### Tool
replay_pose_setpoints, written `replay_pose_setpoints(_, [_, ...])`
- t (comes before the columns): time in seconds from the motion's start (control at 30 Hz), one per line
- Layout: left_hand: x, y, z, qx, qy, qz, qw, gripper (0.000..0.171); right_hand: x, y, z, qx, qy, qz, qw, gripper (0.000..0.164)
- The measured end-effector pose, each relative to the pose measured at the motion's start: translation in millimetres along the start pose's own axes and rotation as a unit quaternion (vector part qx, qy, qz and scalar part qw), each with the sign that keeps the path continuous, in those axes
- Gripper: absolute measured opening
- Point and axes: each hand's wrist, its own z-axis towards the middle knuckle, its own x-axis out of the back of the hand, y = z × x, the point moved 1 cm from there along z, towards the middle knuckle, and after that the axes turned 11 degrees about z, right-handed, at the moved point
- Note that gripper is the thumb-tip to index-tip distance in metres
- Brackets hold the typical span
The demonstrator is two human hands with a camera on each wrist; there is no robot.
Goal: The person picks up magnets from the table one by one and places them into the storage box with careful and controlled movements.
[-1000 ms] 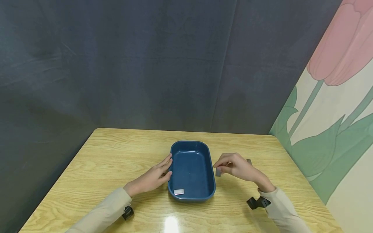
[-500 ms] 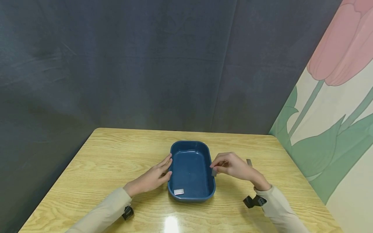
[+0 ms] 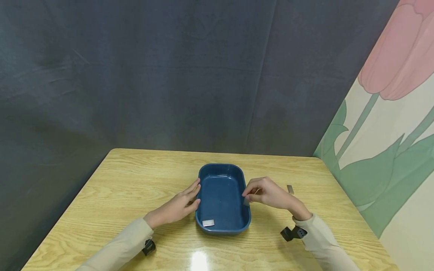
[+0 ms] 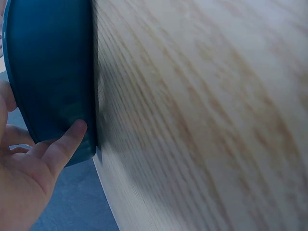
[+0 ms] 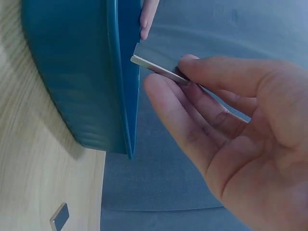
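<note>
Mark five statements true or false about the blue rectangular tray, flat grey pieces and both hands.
1. The bare left hand touches the blue rectangular tray. True.
2. The tray holds three loose pieces. False: one silvery rectangular piece lies inside.
3. The bare right hand pinches a flat grey metallic rectangle. True.
4. That rectangle rests on the tray's floor. False: the right hand holds it up.
5. A grey rectangular piece lies on the pale wooden table, right of the tray. True.

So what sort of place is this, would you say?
Probably a small indoor tabletop workspace, though I can't tell what building it's in. The signs are a wooden table, a dark cloth hanging behind it, and a wall painted with tulips on the right.
</note>
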Motion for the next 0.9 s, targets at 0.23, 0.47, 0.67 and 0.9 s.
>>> replay_pose_setpoints(0.23, [-1.1,-1.3,-0.1,-0.004,0.001,0.000,1.0000,0.058,-3,-1,3,-0.002,-0.006,0.005,1.000,0.009])
replay_pose_setpoints(0.47, [-0.3,-0.9,-0.2,-0.002,0.001,0.001,1.0000,0.058,-7,-4,7,-0.001,-0.018,-0.009,1.000,0.012])
replay_pose_setpoints(0.67, [-0.1,-0.4,-0.2,0.000,0.000,-0.001,1.0000,0.058,-8,-2,10,0.002,-0.028,-0.015,1.000,0.018])
replay_pose_setpoints(0.9, [-0.1,-0.1,-0.3,0.002,0.000,-0.004,1.0000,0.058,-10,0,12,0.006,-0.036,-0.018,0.999,0.019])
